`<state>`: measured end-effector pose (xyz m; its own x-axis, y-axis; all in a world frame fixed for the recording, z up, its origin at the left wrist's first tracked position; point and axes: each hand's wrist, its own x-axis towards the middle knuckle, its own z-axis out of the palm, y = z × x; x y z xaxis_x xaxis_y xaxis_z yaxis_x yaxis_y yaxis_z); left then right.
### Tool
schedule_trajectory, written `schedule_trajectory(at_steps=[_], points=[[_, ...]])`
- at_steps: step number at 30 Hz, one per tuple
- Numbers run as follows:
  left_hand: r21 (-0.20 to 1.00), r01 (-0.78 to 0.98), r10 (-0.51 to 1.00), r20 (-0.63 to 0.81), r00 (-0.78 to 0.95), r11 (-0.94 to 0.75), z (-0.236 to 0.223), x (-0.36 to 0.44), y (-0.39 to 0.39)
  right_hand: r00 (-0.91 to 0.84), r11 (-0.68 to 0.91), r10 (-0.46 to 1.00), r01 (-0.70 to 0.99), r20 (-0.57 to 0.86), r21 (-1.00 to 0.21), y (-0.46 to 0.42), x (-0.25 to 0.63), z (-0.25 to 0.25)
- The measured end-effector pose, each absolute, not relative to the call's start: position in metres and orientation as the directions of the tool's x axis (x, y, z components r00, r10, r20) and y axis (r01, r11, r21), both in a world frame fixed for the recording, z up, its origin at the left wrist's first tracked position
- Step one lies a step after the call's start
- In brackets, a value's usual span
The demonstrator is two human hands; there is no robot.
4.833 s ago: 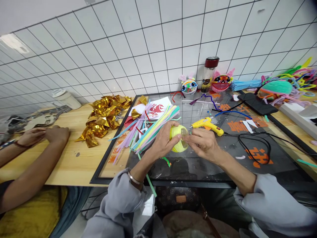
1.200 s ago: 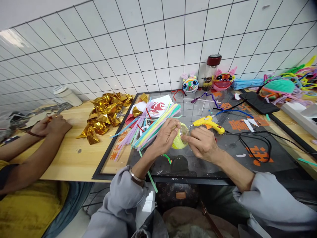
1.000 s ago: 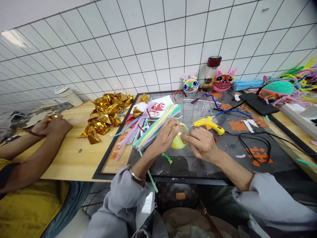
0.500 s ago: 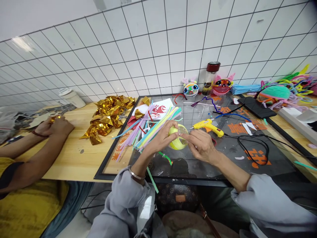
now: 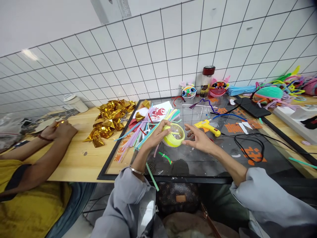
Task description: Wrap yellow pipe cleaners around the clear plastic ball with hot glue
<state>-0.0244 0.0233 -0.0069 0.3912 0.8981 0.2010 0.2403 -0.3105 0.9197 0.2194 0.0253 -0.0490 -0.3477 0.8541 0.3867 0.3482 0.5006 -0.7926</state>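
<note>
My left hand [image 5: 159,135] grips the left side of a round, clear bowl [image 5: 174,144] whose outside is wrapped in yellow pipe cleaner. Its opening tips toward me, and some small pale bits show inside. Close by the bowl's right rim, my right hand [image 5: 198,138] has its fingers spread and holds nothing; whether a fingertip touches the rim I cannot tell. Just beyond that hand lies a yellow hot glue gun [image 5: 210,127] on the dark board. Left of the bowl, a bundle of pastel pipe cleaners [image 5: 138,135] is partly hidden by my left hand.
Another person's hands [image 5: 59,130] work with something gold at the left, beside a heap of gold foil pieces [image 5: 109,120]. At the back stand a lidded bottle [image 5: 206,82] and two decorated animal faces. A black cable [image 5: 257,135] loops across the right side, near a phone [image 5: 252,106].
My right hand has drawn back from the bowl's rim and its fingers have opened. The bowl, still in my left hand, has turned and shifted slightly left. The view has shifted slightly.
</note>
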Motion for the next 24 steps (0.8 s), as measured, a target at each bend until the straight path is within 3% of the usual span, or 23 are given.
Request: schedule_trajectory(at_steps=[15, 24], points=[[0.949, 0.099, 0.915, 0.258, 0.309, -0.301, -0.023, -0.01, 0.028, -0.362, 0.328, 0.896, 0.146, 0.258, -0.933, 0.021, 0.207, -0.042], [0.945, 0.096, 0.929, 0.285, 0.236, -0.314, -0.02, 0.004, 0.021, -0.358, 0.235, 0.918, 0.149, 0.169, -0.961, 0.022, 0.211, -0.037]])
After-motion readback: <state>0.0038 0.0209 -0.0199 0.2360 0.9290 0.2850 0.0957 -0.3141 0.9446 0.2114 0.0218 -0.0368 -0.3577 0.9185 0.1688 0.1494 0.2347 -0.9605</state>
